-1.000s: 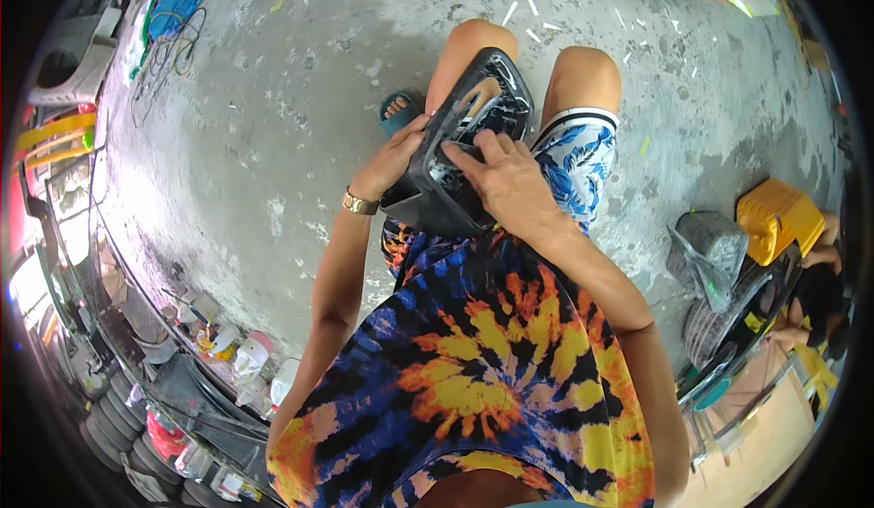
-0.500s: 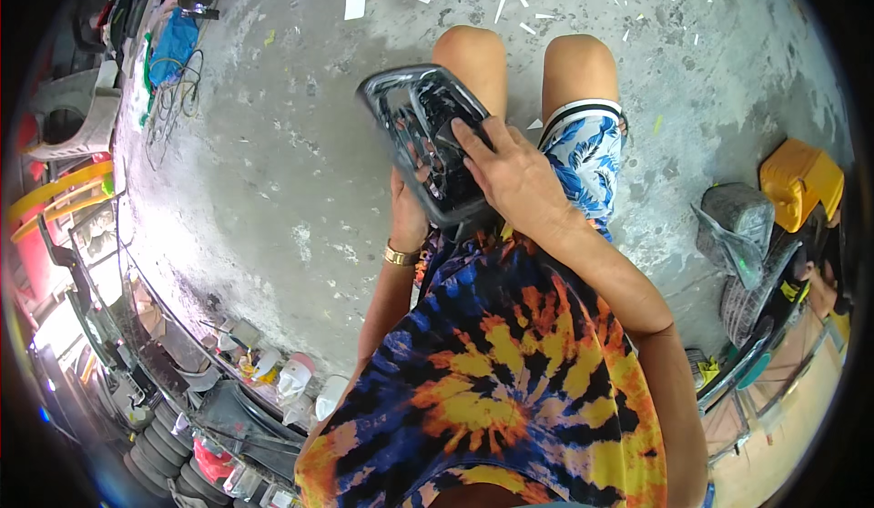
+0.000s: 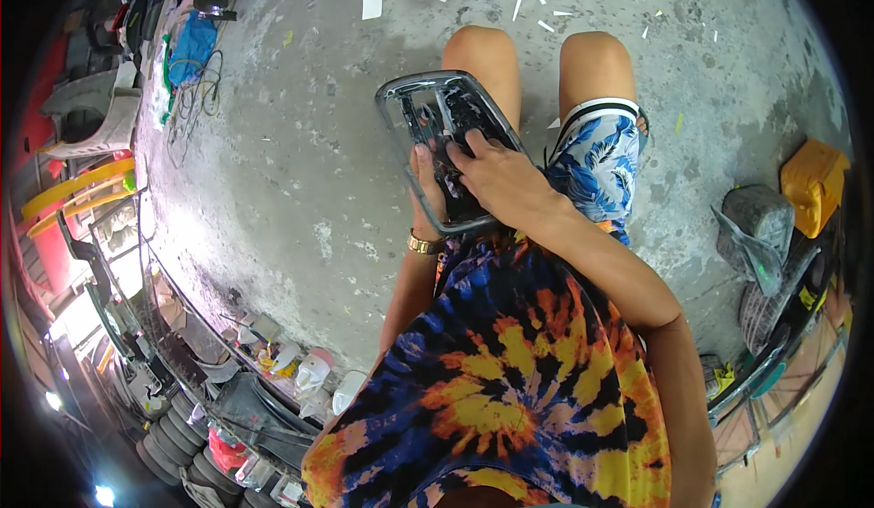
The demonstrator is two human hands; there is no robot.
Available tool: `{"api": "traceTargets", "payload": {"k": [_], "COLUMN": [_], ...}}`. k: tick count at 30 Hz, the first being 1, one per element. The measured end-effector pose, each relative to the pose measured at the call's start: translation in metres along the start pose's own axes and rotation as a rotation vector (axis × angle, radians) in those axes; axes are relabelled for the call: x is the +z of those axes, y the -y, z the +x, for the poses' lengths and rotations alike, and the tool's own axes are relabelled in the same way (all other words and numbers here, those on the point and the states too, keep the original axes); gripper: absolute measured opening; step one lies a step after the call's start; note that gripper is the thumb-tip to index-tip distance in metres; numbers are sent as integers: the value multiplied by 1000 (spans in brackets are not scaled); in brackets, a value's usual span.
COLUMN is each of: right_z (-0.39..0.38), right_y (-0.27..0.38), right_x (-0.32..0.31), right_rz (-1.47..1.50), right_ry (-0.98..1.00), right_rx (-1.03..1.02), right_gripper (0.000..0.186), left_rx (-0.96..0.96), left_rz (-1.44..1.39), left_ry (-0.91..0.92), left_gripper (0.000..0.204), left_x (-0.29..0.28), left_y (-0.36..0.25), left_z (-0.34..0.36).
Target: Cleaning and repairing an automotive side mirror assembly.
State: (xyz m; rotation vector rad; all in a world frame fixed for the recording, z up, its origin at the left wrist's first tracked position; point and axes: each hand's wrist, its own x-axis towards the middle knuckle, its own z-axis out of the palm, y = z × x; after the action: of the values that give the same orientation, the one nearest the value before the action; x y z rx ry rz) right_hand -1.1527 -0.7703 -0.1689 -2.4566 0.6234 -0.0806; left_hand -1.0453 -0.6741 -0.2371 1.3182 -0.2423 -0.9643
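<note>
A glossy black plastic part [image 3: 501, 144] with a rounded rim and openings, streaked pale in places, is tilted above my thighs. My left hand [image 3: 425, 185] grips it from the left underside, fingers partly showing through an opening and partly hidden. My right hand [image 3: 496, 176] lies over its inner face, fingers bent against the dark surface; whatever may be under them is too dark to make out. My bare knees [image 3: 592, 62] and patterned shorts [image 3: 596, 167] are around and beneath it.
Concrete floor [image 3: 282, 116] carries white scraps [image 3: 371, 5]. Left are a blue bag [image 3: 191, 48], cables, yellow items and car panels [image 3: 86, 112]; lower left, stacked tyres [image 3: 168, 435] and clutter. Right are a yellow container [image 3: 810, 185], a grey covered object [image 3: 756, 235] and a tyre [image 3: 769, 312].
The black part first swung anticlockwise and leftward, then sits slightly right and flatter. My left hand moved down beneath it; my right fingers shifted across its inner face.
</note>
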Motion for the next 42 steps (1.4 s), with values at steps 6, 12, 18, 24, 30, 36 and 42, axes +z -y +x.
{"api": "traceTargets", "payload": {"k": [6, 12, 18, 24, 30, 36, 42], "right_z": [6, -6, -2, 4, 5, 9, 34], "right_y": [7, 5, 5, -7, -32, -33, -34], "right_x": [-11, -10, -14, -7, 1, -18, -10], "right_rz": [67, 92, 251, 471, 818, 837, 892], "right_ry": [-127, 51, -123, -392, -383, -316, -426], "right_rx": [-46, -19, 61, 80, 353, 362, 400], "right_gripper": [41, 42, 44, 40, 26, 30, 21], "left_rx": [-91, -55, -16, -5, 224, 358, 354], "left_rz": [-172, -115, -69, 67, 463, 647, 703], "left_ry": [36, -1, 64, 170, 157, 96, 59], "left_gripper": [60, 45, 29, 25, 21, 19, 10], "left_x": [-2, -4, 0, 9, 28, 37, 44], "left_y": [-3, -10, -27, -38, -47, -45, -52], "left_z": [-3, 6, 35, 47, 34, 31, 32]}}
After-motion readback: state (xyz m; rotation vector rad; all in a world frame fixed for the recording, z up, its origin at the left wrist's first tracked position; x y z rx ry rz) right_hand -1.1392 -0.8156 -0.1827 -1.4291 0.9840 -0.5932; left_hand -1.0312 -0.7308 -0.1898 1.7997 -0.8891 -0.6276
